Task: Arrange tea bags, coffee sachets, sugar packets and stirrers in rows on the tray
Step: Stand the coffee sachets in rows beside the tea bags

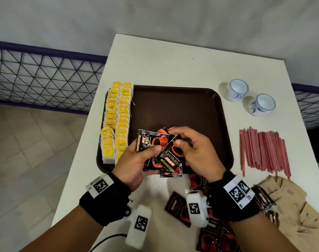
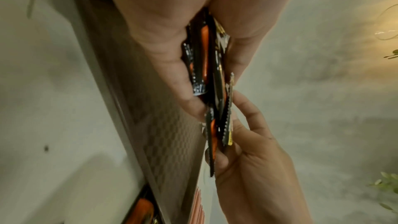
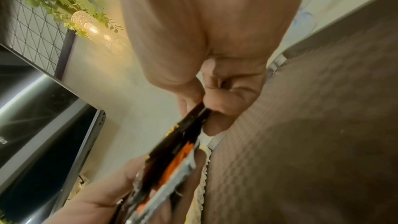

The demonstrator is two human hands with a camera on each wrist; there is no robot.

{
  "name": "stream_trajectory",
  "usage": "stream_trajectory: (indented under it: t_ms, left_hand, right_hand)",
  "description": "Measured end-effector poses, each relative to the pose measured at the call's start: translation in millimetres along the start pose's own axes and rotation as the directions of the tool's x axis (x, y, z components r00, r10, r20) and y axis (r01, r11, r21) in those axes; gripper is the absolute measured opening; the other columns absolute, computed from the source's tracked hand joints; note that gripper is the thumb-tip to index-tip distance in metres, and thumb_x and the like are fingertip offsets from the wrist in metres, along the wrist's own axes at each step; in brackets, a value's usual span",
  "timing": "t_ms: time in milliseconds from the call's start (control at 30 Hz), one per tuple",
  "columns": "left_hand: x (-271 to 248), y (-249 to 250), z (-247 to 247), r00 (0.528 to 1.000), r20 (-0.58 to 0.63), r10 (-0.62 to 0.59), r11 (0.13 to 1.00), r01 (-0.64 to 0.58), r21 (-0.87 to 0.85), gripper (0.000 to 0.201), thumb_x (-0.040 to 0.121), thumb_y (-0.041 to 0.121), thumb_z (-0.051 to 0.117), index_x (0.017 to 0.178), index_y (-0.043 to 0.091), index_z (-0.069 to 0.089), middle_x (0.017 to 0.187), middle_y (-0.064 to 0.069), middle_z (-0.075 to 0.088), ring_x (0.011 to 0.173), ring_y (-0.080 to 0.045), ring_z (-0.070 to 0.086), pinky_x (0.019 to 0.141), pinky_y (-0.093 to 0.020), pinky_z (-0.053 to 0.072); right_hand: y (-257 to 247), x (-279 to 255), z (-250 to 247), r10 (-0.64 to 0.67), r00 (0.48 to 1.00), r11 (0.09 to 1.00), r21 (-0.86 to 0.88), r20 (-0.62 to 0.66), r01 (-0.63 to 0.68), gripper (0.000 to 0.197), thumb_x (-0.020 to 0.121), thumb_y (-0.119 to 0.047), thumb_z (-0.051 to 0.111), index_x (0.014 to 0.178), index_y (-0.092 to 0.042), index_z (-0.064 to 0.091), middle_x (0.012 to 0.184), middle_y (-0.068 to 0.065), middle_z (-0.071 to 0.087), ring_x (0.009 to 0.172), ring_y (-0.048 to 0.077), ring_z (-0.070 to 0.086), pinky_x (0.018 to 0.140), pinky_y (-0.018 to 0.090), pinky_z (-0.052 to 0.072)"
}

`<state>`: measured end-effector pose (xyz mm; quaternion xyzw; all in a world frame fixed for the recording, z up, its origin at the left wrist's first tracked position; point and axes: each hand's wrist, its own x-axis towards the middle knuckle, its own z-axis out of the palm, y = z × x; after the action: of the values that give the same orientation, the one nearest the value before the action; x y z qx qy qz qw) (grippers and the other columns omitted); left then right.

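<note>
The table carries the brown tray, whose middle and right are bare; the tea bags already stand in two rows along its left edge. Off the tray to the right lie the stirrers, long axes running near to far, with two cups beyond them. Brown packets (sugar, probably) sit at the near right corner, and loose sachets lie on the table under the wrists.

Both hands hover over the tray's near edge. The left hand grips a fanned stack of coffee sachets, thumb on top and fingers beneath. The right hand pinches the top sachet of that fan between thumb and fingers; its long axis slants from near right to far left.

The next move likely turns on this: the free tray floor beside the tea rows lies just ahead and left of the right hand, so the pinched sachet probably needs turning to lie parallel with the tea bags before it goes down. The right hand is the nearer one to do it.
</note>
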<state>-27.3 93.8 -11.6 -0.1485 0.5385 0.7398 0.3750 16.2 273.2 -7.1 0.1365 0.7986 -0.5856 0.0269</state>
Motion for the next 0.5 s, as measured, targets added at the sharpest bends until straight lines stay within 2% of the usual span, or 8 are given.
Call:
stream_trajectory:
  t_ms: [67, 133, 200, 300, 367, 433, 500]
  left_hand:
    - [4.2, 9.2, -15.5, 1.000, -0.014, 0.020, 1.000, -0.020, 0.024, 0.033, 0.086, 0.008, 0.072, 0.115, 0.021, 0.064, 0.109, -0.005, 0.076, 0.091, -0.024, 0.076, 0.061, -0.039, 0.059]
    - [7.4, 15.7, -26.9, 0.999, -0.026, 0.032, 0.999, -0.031, 0.038, 0.035, 0.085, 0.008, 0.073, 0.116, 0.022, 0.063, 0.110, -0.003, 0.076, 0.093, -0.024, 0.075, 0.064, -0.041, 0.059]
    - [11.0, 21.7, -37.2, 0.999, -0.024, 0.036, 0.999, -0.035, 0.041, 0.034, 0.084, 0.008, 0.074, 0.113, 0.023, 0.064, 0.107, -0.002, 0.077, 0.090, -0.022, 0.075, 0.064, -0.040, 0.059]
    - [15.0, 29.3, -48.3, 0.999, -0.024, 0.035, 0.998, -0.033, 0.059, 0.034, 0.083, 0.006, 0.075, 0.110, 0.023, 0.065, 0.101, -0.002, 0.077, 0.085, -0.023, 0.075, 0.058, -0.038, 0.057]
    - [16.5, 34.5, -55.0, 0.998, -0.030, 0.051, 0.995, -0.048, 0.084, 0.036, 0.082, 0.006, 0.075, 0.112, 0.022, 0.065, 0.103, -0.003, 0.077, 0.089, -0.026, 0.074, 0.065, -0.047, 0.060]
    - [17.3, 39.7, -61.2, 0.997, -0.037, 0.063, 0.993, -0.059, 0.106, 0.035, 0.082, 0.005, 0.075, 0.111, 0.022, 0.065, 0.102, -0.003, 0.077, 0.091, -0.027, 0.074, 0.074, -0.054, 0.058]
    - [18.0, 45.2, -67.5, 0.997, -0.043, 0.070, 0.993, -0.066, 0.098, 0.033, 0.083, 0.003, 0.074, 0.110, 0.021, 0.064, 0.101, -0.004, 0.078, 0.089, -0.026, 0.075, 0.074, -0.053, 0.059]
  right_hand:
    - [-3.2, 7.8, 12.5, 0.017, 0.999, 1.000, 0.021, -0.031, -0.017, 0.038, 0.097, -0.005, 0.057, 0.105, -0.041, 0.068, 0.102, -0.006, 0.069, 0.088, 0.008, 0.067, 0.067, 0.023, 0.054]
    - [-7.6, 12.9, 21.7, 0.039, 0.999, 0.998, 0.051, -0.031, -0.037, 0.040, 0.097, -0.003, 0.055, 0.101, -0.041, 0.067, 0.097, -0.005, 0.067, 0.073, 0.007, 0.063, 0.052, 0.020, 0.048]
    - [-13.3, 18.4, 30.9, 0.047, 0.999, 0.996, 0.074, 0.000, -0.047, 0.042, 0.098, 0.000, 0.053, 0.104, -0.040, 0.067, 0.102, 0.001, 0.065, 0.068, 0.015, 0.062, 0.045, 0.021, 0.046]
    - [-22.1, 24.9, 41.6, 0.025, 0.996, 0.998, 0.052, 0.081, -0.029, 0.046, 0.099, 0.002, 0.049, 0.112, -0.039, 0.067, 0.109, 0.002, 0.067, 0.078, 0.027, 0.066, 0.047, 0.023, 0.049]
    - [-23.7, 30.1, 46.3, 0.026, 0.994, 0.999, 0.034, 0.109, -0.030, 0.048, 0.099, 0.003, 0.048, 0.115, -0.039, 0.067, 0.110, 0.001, 0.068, 0.083, 0.030, 0.067, 0.050, 0.025, 0.051]
    - [-23.3, 35.1, 48.7, 0.027, 0.995, 0.999, 0.021, 0.098, -0.029, 0.050, 0.099, 0.005, 0.048, 0.117, -0.037, 0.068, 0.106, 0.000, 0.066, 0.080, 0.028, 0.066, 0.051, 0.027, 0.053]
    - [-22.8, 38.5, 49.8, 0.036, 0.998, 0.999, 0.012, 0.047, -0.036, 0.049, 0.098, 0.005, 0.050, 0.116, -0.036, 0.069, 0.097, 0.001, 0.060, 0.072, 0.020, 0.062, 0.051, 0.026, 0.053]
